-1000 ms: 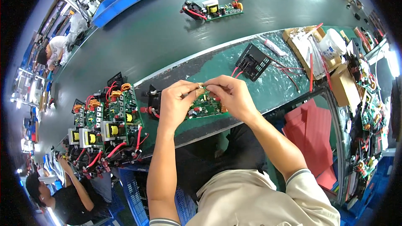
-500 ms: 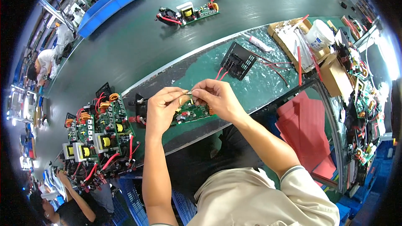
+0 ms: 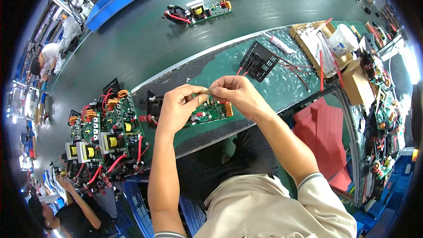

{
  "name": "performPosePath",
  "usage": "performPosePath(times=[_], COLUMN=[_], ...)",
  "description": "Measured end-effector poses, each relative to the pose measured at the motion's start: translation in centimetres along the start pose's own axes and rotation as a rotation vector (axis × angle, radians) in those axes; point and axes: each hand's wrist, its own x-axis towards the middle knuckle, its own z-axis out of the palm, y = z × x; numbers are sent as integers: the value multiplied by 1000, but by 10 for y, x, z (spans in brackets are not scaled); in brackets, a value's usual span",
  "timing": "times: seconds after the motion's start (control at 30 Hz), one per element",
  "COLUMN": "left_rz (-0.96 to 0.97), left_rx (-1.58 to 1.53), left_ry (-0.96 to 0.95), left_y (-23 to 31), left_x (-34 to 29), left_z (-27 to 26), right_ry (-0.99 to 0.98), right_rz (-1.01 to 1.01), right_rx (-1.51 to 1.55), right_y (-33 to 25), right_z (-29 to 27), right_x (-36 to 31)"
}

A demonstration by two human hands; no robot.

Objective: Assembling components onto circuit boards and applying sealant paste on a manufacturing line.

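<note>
My left hand (image 3: 178, 105) and my right hand (image 3: 240, 96) meet fingertip to fingertip above a green circuit board (image 3: 210, 112). Both are closed in a pinch on something tiny, which the fingers mostly hide. Beneath them the board lies on the bench, an orange coil (image 3: 228, 109) at its right end and dark parts at its left, partly covered by my left hand. Just beyond my right hand, a black slotted panel (image 3: 259, 61) rests on the bench with red wires running toward the board.
Several assembled boards (image 3: 103, 128) stand packed at the left. Another board (image 3: 205, 13) sits on the dark green belt, near a blue bin (image 3: 123, 1). Rightward are a white tube (image 3: 281, 45), a cardboard tray (image 3: 304, 33), a white bucket (image 3: 343, 39) and red sheets (image 3: 320, 136). People work at left.
My fingertips stay together but have shifted slightly right and up from the board, uncovering more of its right end and coil. The whole view has shifted a little too.
</note>
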Motion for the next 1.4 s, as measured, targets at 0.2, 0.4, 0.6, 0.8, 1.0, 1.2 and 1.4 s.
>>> performPosePath(times=[0.2,0.4,0.6,0.8,1.0,1.2,1.4], left_rz=[0,86,408,426,117,-48,-312], left_rx=[228,318,559,453,153,283,23], left_ry=[3,27,420,544,236,-74,-264], left_y=[17,15,-19,-26,-14,18,5], left_x=[5,-14,-35,4,20,28,53], left_z=[5,12,102,112,89,59,40], right_ry=[3,548,405,289,434,612,534], right_rz=[-111,-575,45,153,-131,-152,-331], right_rx=[-123,-1067,-1237,-578,-425,-592,-216], right_y=[-3,-66,-63,-55,9,19,13], right_z=[-2,-79,-135,-122,-113,-104,-82], right_x=[-1,2,22,4,-7,11,21])
